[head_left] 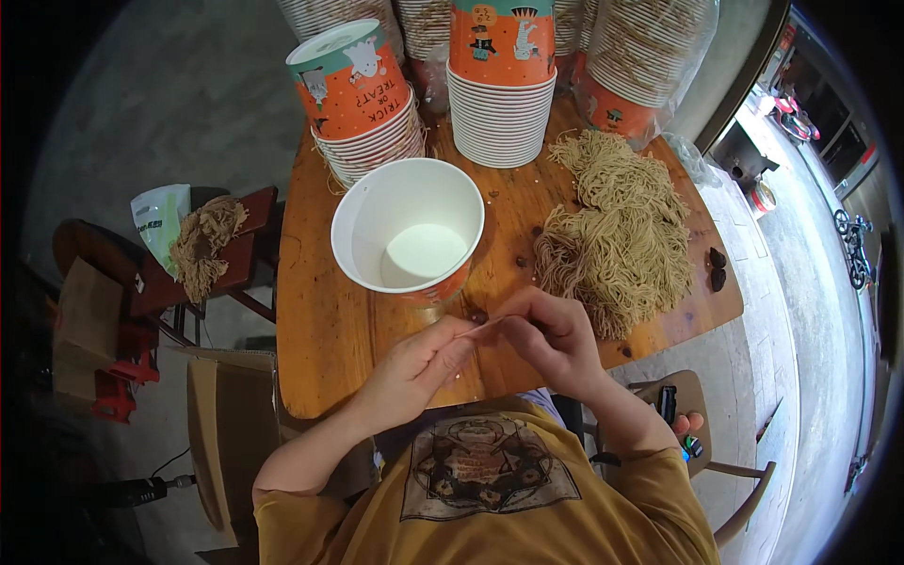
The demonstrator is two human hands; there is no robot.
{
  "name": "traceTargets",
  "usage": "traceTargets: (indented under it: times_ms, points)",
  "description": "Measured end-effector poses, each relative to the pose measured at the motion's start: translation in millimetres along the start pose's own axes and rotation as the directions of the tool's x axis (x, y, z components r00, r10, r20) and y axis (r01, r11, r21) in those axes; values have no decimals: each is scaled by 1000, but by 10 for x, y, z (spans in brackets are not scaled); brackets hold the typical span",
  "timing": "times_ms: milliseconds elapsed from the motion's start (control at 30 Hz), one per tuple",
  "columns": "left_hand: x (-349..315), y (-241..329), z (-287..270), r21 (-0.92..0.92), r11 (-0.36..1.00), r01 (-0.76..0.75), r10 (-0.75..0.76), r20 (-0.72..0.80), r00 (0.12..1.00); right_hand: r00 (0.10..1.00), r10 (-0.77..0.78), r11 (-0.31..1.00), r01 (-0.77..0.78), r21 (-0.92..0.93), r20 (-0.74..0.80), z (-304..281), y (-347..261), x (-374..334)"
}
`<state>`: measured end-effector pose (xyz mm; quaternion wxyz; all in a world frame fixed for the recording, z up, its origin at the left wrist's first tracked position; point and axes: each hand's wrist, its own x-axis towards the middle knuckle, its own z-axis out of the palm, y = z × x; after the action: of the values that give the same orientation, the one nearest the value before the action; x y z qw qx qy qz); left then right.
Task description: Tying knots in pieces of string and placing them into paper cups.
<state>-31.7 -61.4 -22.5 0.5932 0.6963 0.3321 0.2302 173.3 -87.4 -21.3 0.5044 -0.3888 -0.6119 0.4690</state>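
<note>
Across the worn wooden counter (325, 320) lay heaped tan straw-like fibre (617, 235); beside our empty white paper bucket (407, 231), our left hand (414, 367) and right hand (556, 334) pinched fingers together on one thin pale strand (485, 326).

Bare tabletop (330, 348) left of hands; cup (408, 233), noodle pile (617, 235) block ahead.

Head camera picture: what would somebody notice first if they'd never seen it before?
Probably the big empty white paper cup in the middle of the wooden table. To its right lies a heap of tan shredded paper strands, and stacks of orange cups stand behind it. Just in front, the left hand and right hand pinch a thin strand together.
</note>
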Motion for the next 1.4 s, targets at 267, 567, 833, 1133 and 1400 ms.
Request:
traceTargets:
  times_ms: [267, 567, 833, 1133, 1400]
  points:
    - [-45, -9, -48, 626, 776, -72, 124, -39, 992, 967, 239, 970, -241, 24, 86, -19, 220, -41]
    - [76, 103, -100, 840, 492, -227, 342, 53, 938, 979, 194, 977, -187, -99, 65, 29, 229, 20]
    - [107, 98, -96, 842, 479, -250, 420, 30, 907, 971, 237, 971, -236, -45, 15, 98, 275, 8]
    - [105, 130, -124, 821, 504, -267, 505, -30, 863, 988, 141, 950, -116, 291, -69, 205, 384, 45]
    - [290, 215, -243, 816, 566, -121, 510, -231, 828, 922, 69, 996, -42, 79, -382, 279, 600, 244]
